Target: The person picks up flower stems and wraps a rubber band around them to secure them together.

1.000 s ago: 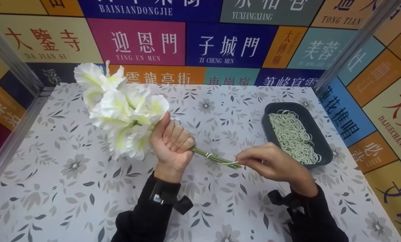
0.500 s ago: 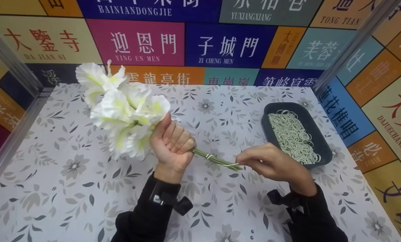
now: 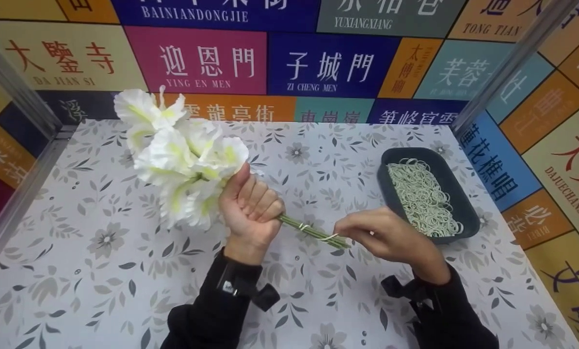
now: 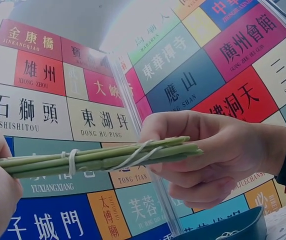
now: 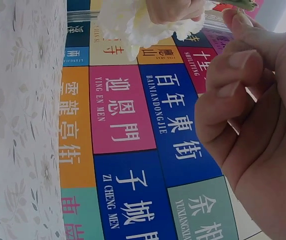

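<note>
My left hand [image 3: 253,208] grips a bunch of white artificial flowers [image 3: 183,160] by the green stems [image 4: 98,160], thumb up by the petals. The blooms point to the far left and the stem ends to the right. One pale rubber band [image 4: 72,162] circles the stems beyond the fist. Nearer the cut ends, a second rubber band [image 4: 138,156] runs slanting across the stems. My right hand [image 3: 386,237] pinches this second band between thumb and forefinger beside the stem ends. In the right wrist view its other fingers [image 5: 223,105] are curled.
A dark rectangular tray [image 3: 459,194] with a heap of pale rubber bands [image 3: 420,198] stands at the right, just behind my right hand. The table [image 3: 318,300] has a floral cover. Colourful lettered panels [image 3: 333,63] wall in the back and sides.
Both hands hold their grips. The flowers and left hand have shifted slightly right; the right fingertips have moved slightly left along the stem ends with the band.
</note>
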The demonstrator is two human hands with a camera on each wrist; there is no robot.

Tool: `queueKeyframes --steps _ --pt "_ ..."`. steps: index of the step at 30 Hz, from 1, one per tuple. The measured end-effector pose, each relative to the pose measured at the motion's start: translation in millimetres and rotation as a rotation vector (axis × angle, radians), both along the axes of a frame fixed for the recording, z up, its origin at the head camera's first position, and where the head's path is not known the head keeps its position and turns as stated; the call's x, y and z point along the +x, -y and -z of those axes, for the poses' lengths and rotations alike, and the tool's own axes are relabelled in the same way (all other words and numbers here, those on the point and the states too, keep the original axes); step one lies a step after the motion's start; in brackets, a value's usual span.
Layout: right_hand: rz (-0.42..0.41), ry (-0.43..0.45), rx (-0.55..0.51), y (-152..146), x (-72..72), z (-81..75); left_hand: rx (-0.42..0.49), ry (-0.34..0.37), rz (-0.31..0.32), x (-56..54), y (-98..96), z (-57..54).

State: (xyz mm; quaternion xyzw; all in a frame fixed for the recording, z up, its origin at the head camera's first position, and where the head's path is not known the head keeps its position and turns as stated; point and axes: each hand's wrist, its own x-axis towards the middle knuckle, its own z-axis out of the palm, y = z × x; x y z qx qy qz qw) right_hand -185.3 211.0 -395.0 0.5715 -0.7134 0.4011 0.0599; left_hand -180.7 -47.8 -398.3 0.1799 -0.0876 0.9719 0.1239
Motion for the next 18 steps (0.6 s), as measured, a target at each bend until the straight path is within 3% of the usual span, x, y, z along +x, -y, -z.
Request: queueKeyframes --steps 11,18 --pt "0.054 -0.192 -0.062 19 2.8 4.6 -0.016 0.004 0.033 0.6 -7.0 2.9" --pt "0.104 -0.198 -0.059 24 3.8 11.1 -0.039 -0.001 0.054 0.9 -13.9 6.0"
